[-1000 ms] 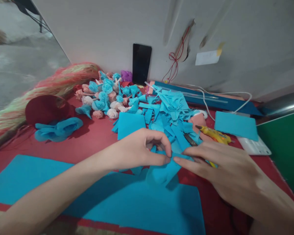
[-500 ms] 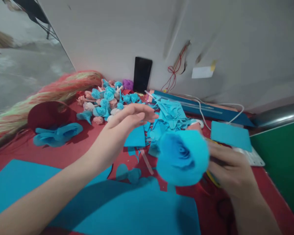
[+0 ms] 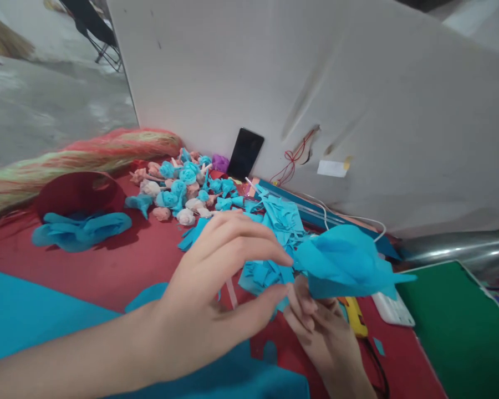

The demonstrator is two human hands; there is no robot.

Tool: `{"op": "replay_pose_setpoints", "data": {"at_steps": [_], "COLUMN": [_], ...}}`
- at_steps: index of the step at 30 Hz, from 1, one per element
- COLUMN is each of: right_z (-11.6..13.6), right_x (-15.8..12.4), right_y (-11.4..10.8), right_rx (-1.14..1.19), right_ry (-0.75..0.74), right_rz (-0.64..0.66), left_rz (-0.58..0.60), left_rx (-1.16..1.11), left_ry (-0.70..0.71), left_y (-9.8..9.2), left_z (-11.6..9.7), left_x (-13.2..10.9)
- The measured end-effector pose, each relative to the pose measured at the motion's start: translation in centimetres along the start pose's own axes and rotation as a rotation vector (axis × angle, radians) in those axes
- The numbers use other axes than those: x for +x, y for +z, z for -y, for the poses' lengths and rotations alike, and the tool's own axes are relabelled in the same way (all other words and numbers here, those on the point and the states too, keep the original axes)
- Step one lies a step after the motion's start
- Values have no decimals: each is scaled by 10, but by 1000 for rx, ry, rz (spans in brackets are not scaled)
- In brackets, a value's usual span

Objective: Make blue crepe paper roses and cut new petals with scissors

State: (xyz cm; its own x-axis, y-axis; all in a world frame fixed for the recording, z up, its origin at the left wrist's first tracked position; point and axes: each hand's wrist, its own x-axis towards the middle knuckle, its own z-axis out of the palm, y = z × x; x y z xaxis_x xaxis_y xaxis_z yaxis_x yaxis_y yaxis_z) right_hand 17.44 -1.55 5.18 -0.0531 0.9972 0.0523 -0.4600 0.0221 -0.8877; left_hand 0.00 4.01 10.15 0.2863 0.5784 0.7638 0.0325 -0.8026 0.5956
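Note:
My right hand [image 3: 328, 332] is closed around the base of a blue paper flower [image 3: 345, 260], which is tipped to the right and seen from the side. Its petals spread above the fingers, and one pointed petal sticks out to the right. Just left of the flower is my left hand [image 3: 220, 277], fingers curved and thumb apart from them, holding nothing. Its fingertips come close to the flower and to the right hand's fingers; whether they touch I cannot tell. Behind the hands lies a heap of cut blue paper pieces [image 3: 280, 219].
Small paper roses [image 3: 187, 177] are piled at the back, near a phone [image 3: 246, 154] leaning on the wall. A large blue flower [image 3: 81, 230] lies left. Blue sheets [image 3: 29, 316] cover the front. A yellow tool [image 3: 355, 317] and green board [image 3: 457, 327] are on the right.
The flower has turned from facing me to a side view and moved right. My left hand has come right and nearer to it. The camera view has shifted.

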Motion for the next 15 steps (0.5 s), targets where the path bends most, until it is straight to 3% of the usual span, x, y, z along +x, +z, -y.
{"op": "replay_pose_setpoints", "data": {"at_steps": [4,7,15], "right_z": [-10,-17,-24], "right_x": [-3,-7,-8], "right_y": [12,15,22], "right_rx": [174,246,285], "right_ry": [123,196,287], "right_rz": [29,44,71], "left_rz": [-14,-29,-75], "left_rx": [203,305,360], "left_ry": [132,155,199], "left_y": [-5,-6,-3], "left_z": [1,1,4], "left_x": [1,1,-6]}}
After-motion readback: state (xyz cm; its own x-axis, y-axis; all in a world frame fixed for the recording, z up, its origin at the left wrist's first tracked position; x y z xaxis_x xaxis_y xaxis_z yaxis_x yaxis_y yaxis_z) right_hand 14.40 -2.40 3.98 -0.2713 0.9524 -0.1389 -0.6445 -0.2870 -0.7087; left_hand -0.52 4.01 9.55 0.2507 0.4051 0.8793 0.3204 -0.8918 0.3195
